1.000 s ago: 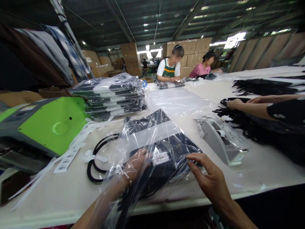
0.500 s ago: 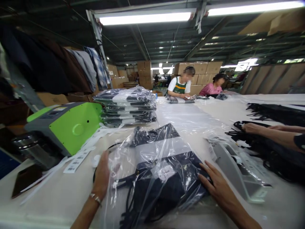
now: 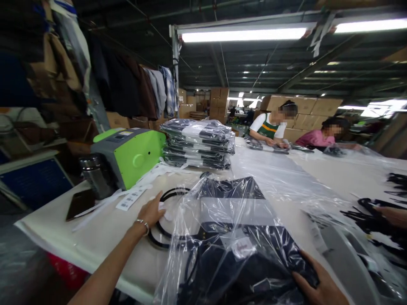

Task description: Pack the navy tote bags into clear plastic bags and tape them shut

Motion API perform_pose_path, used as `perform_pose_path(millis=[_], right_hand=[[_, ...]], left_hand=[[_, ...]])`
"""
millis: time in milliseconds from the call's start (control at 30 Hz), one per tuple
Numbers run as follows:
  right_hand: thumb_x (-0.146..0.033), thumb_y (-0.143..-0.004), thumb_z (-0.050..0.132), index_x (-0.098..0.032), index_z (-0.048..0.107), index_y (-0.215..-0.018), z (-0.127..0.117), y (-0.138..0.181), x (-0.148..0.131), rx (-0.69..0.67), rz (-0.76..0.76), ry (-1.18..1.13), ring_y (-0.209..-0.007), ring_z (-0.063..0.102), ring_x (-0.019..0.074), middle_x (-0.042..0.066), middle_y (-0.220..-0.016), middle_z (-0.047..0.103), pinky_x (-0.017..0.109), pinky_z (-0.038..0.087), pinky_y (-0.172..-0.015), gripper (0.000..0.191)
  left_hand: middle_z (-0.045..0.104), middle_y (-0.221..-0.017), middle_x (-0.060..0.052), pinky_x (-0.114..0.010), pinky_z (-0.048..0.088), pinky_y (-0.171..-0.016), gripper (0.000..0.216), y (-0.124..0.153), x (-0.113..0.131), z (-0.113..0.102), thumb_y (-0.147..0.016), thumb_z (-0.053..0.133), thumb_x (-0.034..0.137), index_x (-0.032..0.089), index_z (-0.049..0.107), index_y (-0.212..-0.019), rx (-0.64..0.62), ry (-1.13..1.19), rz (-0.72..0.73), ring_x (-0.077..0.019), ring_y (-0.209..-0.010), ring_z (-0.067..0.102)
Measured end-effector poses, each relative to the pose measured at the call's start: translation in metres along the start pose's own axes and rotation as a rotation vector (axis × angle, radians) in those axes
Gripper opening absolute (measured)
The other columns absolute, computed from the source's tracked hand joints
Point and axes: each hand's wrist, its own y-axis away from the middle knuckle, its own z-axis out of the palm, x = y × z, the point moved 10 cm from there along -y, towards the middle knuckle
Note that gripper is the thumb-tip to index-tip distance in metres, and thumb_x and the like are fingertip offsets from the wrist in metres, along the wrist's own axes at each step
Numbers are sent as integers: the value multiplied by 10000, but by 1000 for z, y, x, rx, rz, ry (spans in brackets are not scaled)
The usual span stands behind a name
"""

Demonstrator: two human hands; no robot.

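In front of me lies a folded dark navy garment [image 3: 273, 241] with a pale grey band across it, inside a clear plastic bag [image 3: 171, 271]. A small white label with a printed mark shows through the film. My left hand [image 3: 151, 212] is at the bag's left, thumb and forefinger apart, beside a looped black cord [image 3: 159, 241] and a small round white piece [image 3: 168, 213]. The cord runs toward the bag's left side. My right hand [image 3: 321, 281] rests on the bag's lower right edge, fingers apart on the film.
A green and grey machine [image 3: 136, 156], a steel flask [image 3: 95, 173] and printed labels [image 3: 133, 197] are at left. Behind stands a stack of bagged garments [image 3: 199, 144]. A grey plastic holder [image 3: 346, 254] and a co-worker's hand [image 3: 394, 216] are right; two people work across the table.
The view has swung left, so the table contents sit further right. My left hand has come off the bag's left edge toward the cord loop. My right hand stays on the bag.
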Motion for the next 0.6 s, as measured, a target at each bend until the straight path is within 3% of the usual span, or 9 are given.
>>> perform_pose_path(millis=[133,233,300,367,467,533,600], right_hand=[[-554,-740,542,-194,593,-1220,0,-23,0,64,-193,34,-1155,628,377,162,-1236,655,542,462,-1060,603],[-534,-770,509,-153,584,-1238,-1,-63,-7,30,-286,139,-1165,612,379,193,-1256,634,544,450,-1054,608],[-507,-763,508,-104,581,-1258,-9,-92,-30,22,-321,276,-1211,565,419,232,-1298,601,585,433,-1036,642],[-449,-799,483,-109,547,-1330,-27,-108,-78,113,-340,384,-1284,491,439,232,-1400,524,633,385,-1041,633],[-433,-892,479,-132,558,-1323,-38,-86,-202,173,-509,184,-1266,519,342,196,-1364,559,524,388,-1091,532],[-440,-934,498,-205,589,-1274,-11,-44,-286,-46,-612,-26,-1062,639,255,128,-1281,627,440,505,-969,423],[-455,-910,581,-210,565,-1299,35,16,-353,-327,-757,-74,-1085,634,243,111,-1256,649,418,515,-966,460]], left_hand=[[633,-1304,-178,-436,404,-1066,506,0,6,3,-795,509,145,123,537,-1299,-77,31,-6,-319,-1244,563],[720,-1078,-120,-419,476,-944,368,39,22,12,-759,541,130,182,604,-1118,-189,59,27,-306,-1060,655],[725,-972,-72,-377,514,-853,306,79,39,24,-777,577,191,206,585,-1082,-282,174,58,-269,-931,685],[710,-962,-54,-341,540,-777,311,121,52,39,-838,587,309,213,536,-1130,-384,517,-7,-231,-866,692],[688,-1033,-91,-324,565,-748,458,167,68,62,-863,630,439,191,480,-1217,-478,1199,-271,-215,-893,695],[691,-1016,-111,-309,570,-737,519,182,81,71,-823,708,417,167,485,-1220,-509,1482,-415,-205,-880,696],[699,-952,-108,-284,565,-684,535,184,95,71,-784,764,365,148,508,-1200,-525,1644,-465,-187,-809,694]])
